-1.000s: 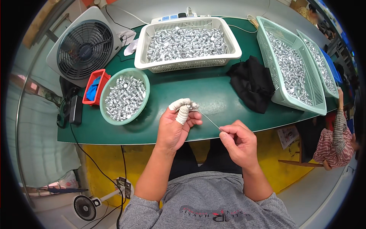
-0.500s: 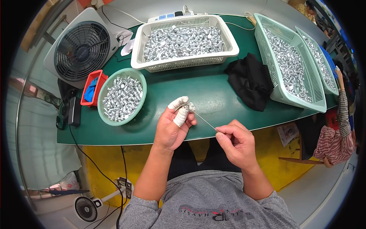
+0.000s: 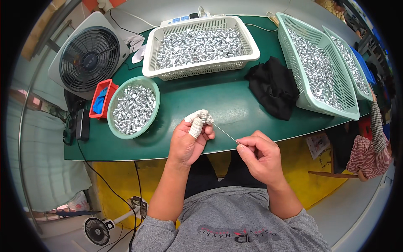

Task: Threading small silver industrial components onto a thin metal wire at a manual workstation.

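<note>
My left hand [image 3: 191,140] is raised over the near edge of the green table [image 3: 218,105], two of its fingers wrapped in white tape. Its fingertips pinch a small silver metal piece [image 3: 204,120]. My right hand [image 3: 258,157] is closed on one end of a thin metal wire [image 3: 225,133], whose other end reaches the piece in my left hand. A round green bowl [image 3: 133,107] full of small silver pieces sits just left of my left hand.
A white basket [image 3: 200,45] of silver pieces stands at the back, two long green baskets [image 3: 320,67] of them at the right. A black cloth [image 3: 272,86] lies between. A fan [image 3: 88,56] and red tray [image 3: 100,99] are at the left. Another person's arm [image 3: 369,143] shows far right.
Both hands stay together at the table's near edge; the wire has shifted slightly between them. The view has tilted a little.
</note>
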Demonstrator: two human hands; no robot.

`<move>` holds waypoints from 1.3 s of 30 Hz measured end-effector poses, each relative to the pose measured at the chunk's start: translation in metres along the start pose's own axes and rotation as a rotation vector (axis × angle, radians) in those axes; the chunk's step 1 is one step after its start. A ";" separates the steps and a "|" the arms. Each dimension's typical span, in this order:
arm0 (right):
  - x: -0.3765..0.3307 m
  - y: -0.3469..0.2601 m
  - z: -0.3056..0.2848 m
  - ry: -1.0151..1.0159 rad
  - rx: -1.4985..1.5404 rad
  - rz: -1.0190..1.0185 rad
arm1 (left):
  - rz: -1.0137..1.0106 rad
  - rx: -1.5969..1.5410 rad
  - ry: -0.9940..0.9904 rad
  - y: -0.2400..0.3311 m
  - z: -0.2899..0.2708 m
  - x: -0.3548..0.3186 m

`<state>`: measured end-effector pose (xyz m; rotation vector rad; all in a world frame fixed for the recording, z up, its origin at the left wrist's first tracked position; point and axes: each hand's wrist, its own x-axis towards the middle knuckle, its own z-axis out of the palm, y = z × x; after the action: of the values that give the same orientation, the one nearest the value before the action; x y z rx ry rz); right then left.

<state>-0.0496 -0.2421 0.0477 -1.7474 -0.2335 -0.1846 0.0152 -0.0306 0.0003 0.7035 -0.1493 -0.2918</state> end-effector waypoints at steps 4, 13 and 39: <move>0.000 -0.001 -0.001 -0.001 -0.007 0.008 | 0.002 0.016 0.004 -0.001 0.000 0.000; 0.000 -0.002 -0.005 -0.024 0.008 0.017 | -0.059 0.054 0.004 0.004 0.002 -0.001; 0.008 0.024 -0.002 -0.194 0.732 0.496 | -0.116 0.141 0.001 0.008 0.013 -0.001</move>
<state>-0.0358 -0.2476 0.0268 -1.0436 0.0078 0.3932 0.0128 -0.0323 0.0155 0.8533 -0.1289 -0.3940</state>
